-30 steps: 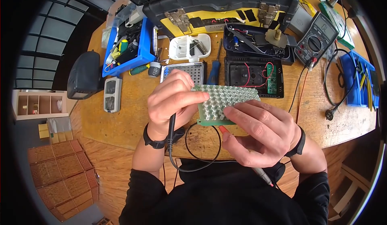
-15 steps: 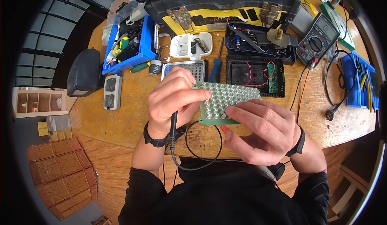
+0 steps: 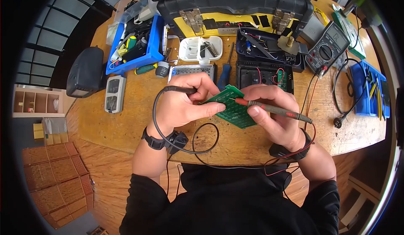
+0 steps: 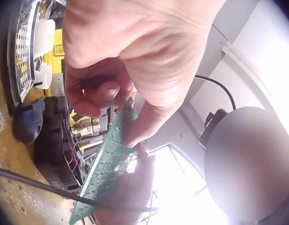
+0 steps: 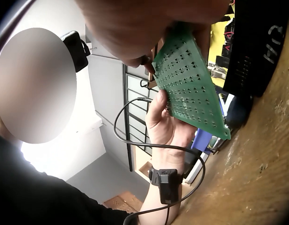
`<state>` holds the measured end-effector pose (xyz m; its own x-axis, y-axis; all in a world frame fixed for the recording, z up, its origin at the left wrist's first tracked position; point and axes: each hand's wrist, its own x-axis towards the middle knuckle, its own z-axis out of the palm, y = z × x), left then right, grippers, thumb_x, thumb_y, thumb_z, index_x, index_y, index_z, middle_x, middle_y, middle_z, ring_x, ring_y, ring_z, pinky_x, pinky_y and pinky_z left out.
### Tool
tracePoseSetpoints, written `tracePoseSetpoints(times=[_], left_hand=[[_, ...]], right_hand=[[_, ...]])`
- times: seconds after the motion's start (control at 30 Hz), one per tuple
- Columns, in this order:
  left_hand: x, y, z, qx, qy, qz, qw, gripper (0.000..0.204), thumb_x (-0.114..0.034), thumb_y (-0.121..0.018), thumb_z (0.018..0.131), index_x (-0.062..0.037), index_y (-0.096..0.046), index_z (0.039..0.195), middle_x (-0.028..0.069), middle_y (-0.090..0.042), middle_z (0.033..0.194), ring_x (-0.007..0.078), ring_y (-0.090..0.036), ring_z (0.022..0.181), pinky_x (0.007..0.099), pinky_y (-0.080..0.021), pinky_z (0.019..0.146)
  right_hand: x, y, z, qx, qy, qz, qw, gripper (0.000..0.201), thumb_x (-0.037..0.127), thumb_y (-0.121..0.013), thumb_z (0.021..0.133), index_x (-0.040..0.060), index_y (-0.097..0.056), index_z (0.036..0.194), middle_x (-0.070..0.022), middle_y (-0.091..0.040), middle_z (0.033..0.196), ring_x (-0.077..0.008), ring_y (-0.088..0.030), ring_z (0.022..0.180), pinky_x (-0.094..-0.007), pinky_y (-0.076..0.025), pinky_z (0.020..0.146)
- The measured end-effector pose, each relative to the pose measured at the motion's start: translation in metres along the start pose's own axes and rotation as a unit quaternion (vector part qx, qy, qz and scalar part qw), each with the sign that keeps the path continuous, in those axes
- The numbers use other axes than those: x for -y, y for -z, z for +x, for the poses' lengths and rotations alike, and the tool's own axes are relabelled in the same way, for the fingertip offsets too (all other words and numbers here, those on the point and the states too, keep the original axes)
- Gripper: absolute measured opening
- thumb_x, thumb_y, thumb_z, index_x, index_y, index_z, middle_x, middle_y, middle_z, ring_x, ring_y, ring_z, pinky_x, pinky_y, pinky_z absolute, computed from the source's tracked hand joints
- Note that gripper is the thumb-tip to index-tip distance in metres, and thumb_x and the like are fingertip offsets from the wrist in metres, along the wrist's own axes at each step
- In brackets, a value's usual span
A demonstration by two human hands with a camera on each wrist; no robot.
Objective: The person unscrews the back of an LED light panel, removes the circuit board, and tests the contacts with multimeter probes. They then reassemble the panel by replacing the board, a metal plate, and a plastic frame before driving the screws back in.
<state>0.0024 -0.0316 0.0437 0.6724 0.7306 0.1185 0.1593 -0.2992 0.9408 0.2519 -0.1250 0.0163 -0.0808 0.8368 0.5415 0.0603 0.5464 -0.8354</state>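
A green circuit board [image 3: 236, 114] is held tilted above the table, its solder side with rows of joints facing up. My left hand [image 3: 179, 106] pinches the board's left end, thumb on top, and also holds a black test probe [image 3: 180, 89] against the palm. With my right hand [image 3: 280, 119] I grip a red test probe [image 3: 275, 108] like a pen, its tip right at the board's surface. Right-hand fingers are behind the board's far edge. In the right wrist view the soldered face of the board [image 5: 189, 86] shows broadly; the left wrist view has it nearly edge-on.
A multimeter [image 3: 327, 52] stands back right, its leads trailing across the table. Behind the hands lie an opened black casing [image 3: 248, 77], a blue screwdriver [image 3: 225, 73] and a white divided box [image 3: 189, 52]. Blue bins [image 3: 145, 60] and a yellow-black toolbox [image 3: 235, 5] stand around.
The board has been flipped from its clear LED side to its solder side. The right hand has brought the red probe from beneath to above the board.
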Motion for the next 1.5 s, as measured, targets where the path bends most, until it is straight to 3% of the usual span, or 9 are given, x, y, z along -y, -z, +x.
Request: tracePoseSetpoints(times=[0.37,0.7,0.8,0.93,1.07,1.17,1.33,1.4,1.5], left_hand=[[0.008,-0.003,0.001,-0.009,0.043,-0.163,0.986,0.026,-0.011,-0.095,0.083,-0.0063,-0.072,0.094,-0.0117,-0.040,0.065,0.0016,-0.035,0.063,0.0249,-0.026,0.060],[0.010,-0.004,0.007,0.021,0.041,-0.121,0.992,0.037,-0.007,-0.097,0.081,-0.0053,-0.071,0.108,-0.0110,-0.040,0.070,0.0019,-0.036,0.064,0.0240,-0.029,0.061],[0.010,-0.004,0.011,0.031,-0.033,-0.200,0.979,0.044,-0.008,-0.091,0.087,-0.0017,-0.066,0.122,-0.0086,-0.043,0.077,0.0041,-0.042,0.070,0.0241,-0.038,0.067],[0.018,-0.002,0.009,-0.027,-0.102,-0.306,0.946,0.037,-0.023,-0.062,0.105,0.0046,-0.059,0.130,0.0013,-0.051,0.089,0.0155,-0.053,0.087,0.0404,-0.051,0.093],[0.021,-0.009,0.008,-0.144,-0.259,-0.109,0.949,0.049,-0.039,-0.044,0.113,0.0049,-0.060,0.126,0.0168,-0.058,0.107,0.0263,-0.060,0.098,0.0435,-0.048,0.099],[0.027,-0.009,0.002,-0.315,-0.378,0.130,0.861,0.065,-0.058,-0.032,0.116,0.0007,-0.061,0.125,0.0166,-0.056,0.107,0.0285,-0.059,0.090,0.0407,-0.051,0.082],[0.018,-0.025,-0.011,-0.210,-0.421,0.046,0.881,0.062,-0.064,-0.036,0.116,-0.0053,-0.052,0.121,0.0122,-0.053,0.097,0.0226,-0.054,0.068,0.0351,-0.049,0.060],[0.022,-0.027,-0.011,-0.190,-0.438,0.042,0.877,0.060,-0.064,-0.038,0.115,-0.0053,-0.052,0.121,0.0127,-0.054,0.098,0.0232,-0.056,0.068,0.0346,-0.051,0.059],[0.019,-0.024,-0.013,-0.159,-0.439,0.059,0.882,0.059,-0.063,-0.040,0.114,-0.0052,-0.053,0.120,0.0121,-0.055,0.099,0.0235,-0.059,0.067,0.0354,-0.052,0.058]], right_hand=[[-0.009,0.004,-0.002,-0.004,0.084,0.002,0.996,0.022,0.007,-0.078,0.102,-0.0032,-0.066,0.117,-0.0202,-0.078,0.108,-0.0352,-0.079,0.101,-0.0422,-0.064,0.086],[-0.005,0.006,-0.007,-0.040,0.071,-0.042,0.996,0.023,0.001,-0.080,0.098,-0.0053,-0.067,0.115,-0.0215,-0.079,0.107,-0.0344,-0.080,0.099,-0.0405,-0.065,0.085],[-0.007,0.007,-0.004,-0.040,0.102,-0.057,0.992,0.022,0.001,-0.081,0.097,-0.0058,-0.068,0.113,-0.0209,-0.079,0.105,-0.0333,-0.080,0.098,-0.0398,-0.065,0.083],[-0.003,0.006,-0.001,-0.034,0.118,-0.070,0.990,0.023,-0.001,-0.083,0.094,-0.0058,-0.070,0.111,-0.0194,-0.079,0.104,-0.0325,-0.080,0.096,-0.0392,-0.065,0.081],[-0.002,0.008,0.002,-0.031,0.158,-0.142,0.977,0.027,0.000,-0.088,0.088,-0.0035,-0.074,0.111,-0.0181,-0.078,0.103,-0.0315,-0.080,0.090,-0.0375,-0.065,0.074],[0.000,0.010,0.002,-0.015,0.181,-0.187,0.966,0.031,0.004,-0.091,0.085,0.0002,-0.076,0.112,-0.0172,-0.078,0.105,-0.0279,-0.078,0.085,-0.0355,-0.064,0.067],[0.003,0.010,0.003,-0.001,0.221,-0.199,0.955,0.035,0.011,-0.093,0.084,0.0035,-0.077,0.113,-0.0160,-0.077,0.107,-0.0237,-0.076,0.079,-0.0336,-0.062,0.062],[0.009,0.013,0.001,0.050,0.215,-0.212,0.952,0.044,0.011,-0.090,0.089,0.0022,-0.070,0.127,-0.0223,-0.075,0.115,-0.0317,-0.079,0.089,-0.0385,-0.064,0.067],[0.008,0.007,0.002,0.007,0.237,-0.220,0.946,0.039,0.015,-0.095,0.082,0.0035,-0.078,0.115,-0.0171,-0.077,0.107,-0.0223,-0.075,0.077,-0.0316,-0.062,0.062]])
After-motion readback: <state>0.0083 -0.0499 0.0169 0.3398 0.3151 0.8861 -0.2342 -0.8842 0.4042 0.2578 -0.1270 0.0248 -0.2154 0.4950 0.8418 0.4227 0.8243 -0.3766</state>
